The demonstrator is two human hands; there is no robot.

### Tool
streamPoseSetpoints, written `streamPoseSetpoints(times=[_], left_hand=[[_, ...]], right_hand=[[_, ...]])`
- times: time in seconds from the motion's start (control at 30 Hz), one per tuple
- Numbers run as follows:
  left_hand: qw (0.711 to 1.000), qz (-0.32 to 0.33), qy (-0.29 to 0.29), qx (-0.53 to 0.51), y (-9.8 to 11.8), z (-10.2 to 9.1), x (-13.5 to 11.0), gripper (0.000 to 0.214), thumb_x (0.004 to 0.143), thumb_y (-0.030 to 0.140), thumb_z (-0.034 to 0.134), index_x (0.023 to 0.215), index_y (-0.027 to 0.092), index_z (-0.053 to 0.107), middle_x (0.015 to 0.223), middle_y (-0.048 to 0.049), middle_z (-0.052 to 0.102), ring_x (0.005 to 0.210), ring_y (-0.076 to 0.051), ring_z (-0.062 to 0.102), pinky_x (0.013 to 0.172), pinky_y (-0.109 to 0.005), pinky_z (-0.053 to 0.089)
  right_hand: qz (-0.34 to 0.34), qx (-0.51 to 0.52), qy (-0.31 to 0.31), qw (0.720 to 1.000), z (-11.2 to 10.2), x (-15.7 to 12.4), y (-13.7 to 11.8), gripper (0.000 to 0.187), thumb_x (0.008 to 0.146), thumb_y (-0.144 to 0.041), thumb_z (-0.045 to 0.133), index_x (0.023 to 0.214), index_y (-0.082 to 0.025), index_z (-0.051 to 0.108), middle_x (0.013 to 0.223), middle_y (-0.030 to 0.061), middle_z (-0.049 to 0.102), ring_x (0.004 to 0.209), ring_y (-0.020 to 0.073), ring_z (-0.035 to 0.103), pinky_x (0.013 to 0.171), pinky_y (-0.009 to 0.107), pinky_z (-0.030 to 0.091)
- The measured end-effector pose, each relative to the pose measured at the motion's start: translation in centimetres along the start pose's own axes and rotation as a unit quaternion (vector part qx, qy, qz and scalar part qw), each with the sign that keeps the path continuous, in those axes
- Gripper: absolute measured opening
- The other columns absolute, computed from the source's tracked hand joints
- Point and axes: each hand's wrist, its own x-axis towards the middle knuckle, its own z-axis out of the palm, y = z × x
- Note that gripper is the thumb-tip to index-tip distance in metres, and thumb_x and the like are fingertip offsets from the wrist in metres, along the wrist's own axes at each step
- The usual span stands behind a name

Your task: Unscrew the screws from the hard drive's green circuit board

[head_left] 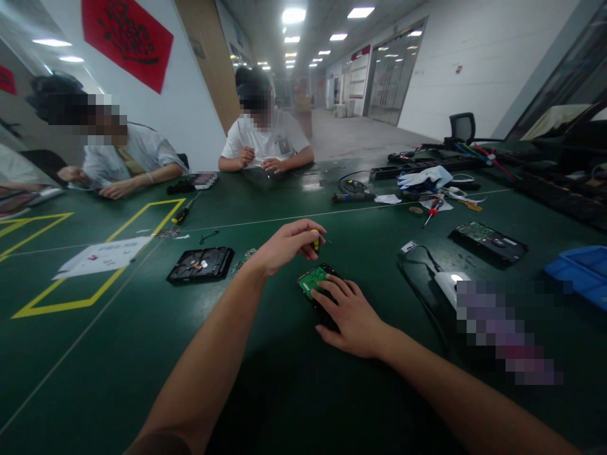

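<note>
On the bench, a hard drive lies circuit board up beneath the right hand, its grip spread, unclenched; slack pressure could let it skid. The left hand grasps a yellow-and-black screwdriver; slipping might gouge the board. Brushed metal parts could scatter.

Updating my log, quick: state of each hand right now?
Left hand: closed, holding a yellow-and-black tool.
Right hand: open, laid across the green-boarded hard drive.
</note>
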Motion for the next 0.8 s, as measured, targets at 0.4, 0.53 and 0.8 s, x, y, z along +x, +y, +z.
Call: streamPoseSetpoints(times=[0.4, 0.53, 0.8], left_hand=[[0.999, 0.009, 0.019, 0.031, -0.05, 0.26, 0.00, 0.027, 0.091, 0.040, 0.073, 0.099, 0.015, 0.064, 0.102, -0.0089, 0.072, 0.068, -0.012, 0.066, 0.066, -0.028, 0.054], [1.000, 0.006, 0.012, 0.017, 0.05, 0.27, 0.04, 0.028, 0.095, 0.043, 0.067, 0.100, 0.016, 0.065, 0.104, -0.0087, 0.071, 0.071, -0.012, 0.066, 0.068, -0.028, 0.053], [0.999, 0.014, -0.017, 0.046, 0.37, -0.02, -0.16, 0.028, 0.098, 0.041, 0.063, 0.104, 0.016, 0.074, 0.099, -0.0066, 0.071, 0.070, -0.011, 0.062, 0.068, -0.026, 0.050]], right_hand=[[0.002, -0.004, 0.002, 1.000, 0.10, 0.03, 0.10, 0.070, 0.098, -0.054, 0.057, 0.159, -0.025, 0.042, 0.161, 0.0144, 0.041, 0.154, 0.0393, 0.024, 0.121, 0.060, 0.025], [0.000, -0.004, -0.002, 1.000, -0.04, 0.02, 0.06, 0.070, 0.098, -0.054, 0.056, 0.160, -0.025, 0.041, 0.162, 0.0141, 0.041, 0.154, 0.0394, 0.024, 0.122, 0.061, 0.024], [0.000, -0.002, 0.004, 1.000, 0.27, 0.01, 0.12, 0.070, 0.098, -0.054, 0.057, 0.160, -0.026, 0.041, 0.162, 0.0140, 0.041, 0.155, 0.0395, 0.022, 0.121, 0.061, 0.025]])
